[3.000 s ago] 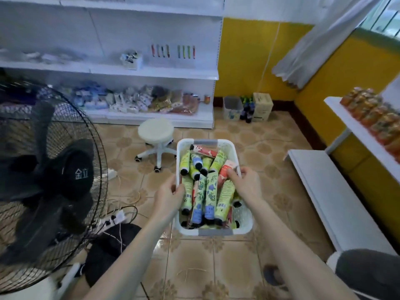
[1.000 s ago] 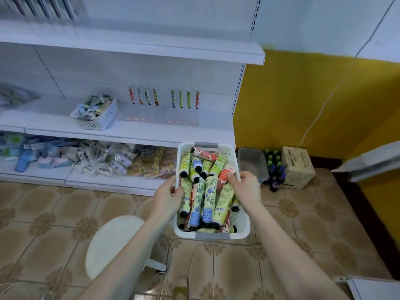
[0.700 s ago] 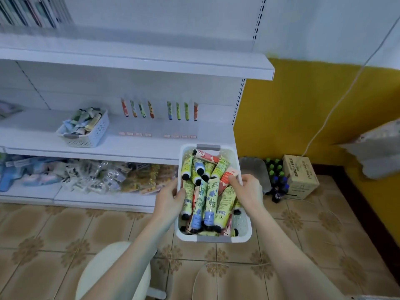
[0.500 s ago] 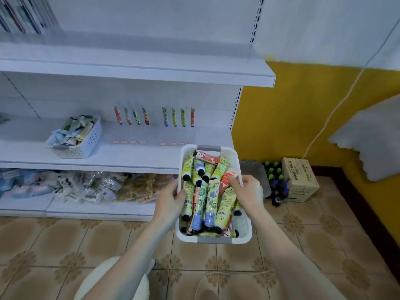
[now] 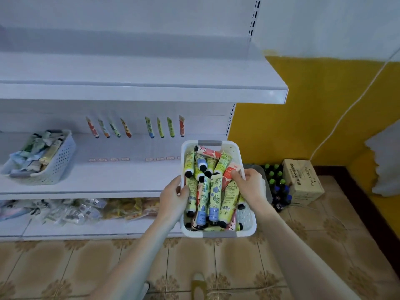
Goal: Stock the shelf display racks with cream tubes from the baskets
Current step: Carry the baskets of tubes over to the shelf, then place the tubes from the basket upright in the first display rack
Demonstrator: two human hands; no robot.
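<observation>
A person is holding a white perforated basket (image 5: 246, 221) in the air in front of the right end of the middle shelf (image 5: 108, 176), its long side running away from the body toward the shelving. The cream tubes (image 5: 214, 198) are lying heaped inside it, most of them lengthwise along the basket with their black caps pointing back toward the person. One red-patterned tube (image 5: 208, 152) at the far end is lying crosswise. The tubes are showing pale green, blue and red floral prints.

The left hand (image 5: 173, 200) is gripping the basket's left rim, thumb hooked over the edge. The right hand (image 5: 251, 189) is gripping the right rim, fingers curled over it and touching a red tube. The parts of both hands under the basket are hidden.

Eight tubes (image 5: 149, 126) are hanging caps down in a row against the back panel of the shelf. A second basket (image 5: 58, 163) is sitting at the left of the same shelf; its contents are too blurred to read. Packets (image 5: 86, 211) on the bottom shelf are also blurring together. A cardboard box (image 5: 303, 180) and dark bottles (image 5: 279, 187) are standing on the floor by the yellow wall.
</observation>
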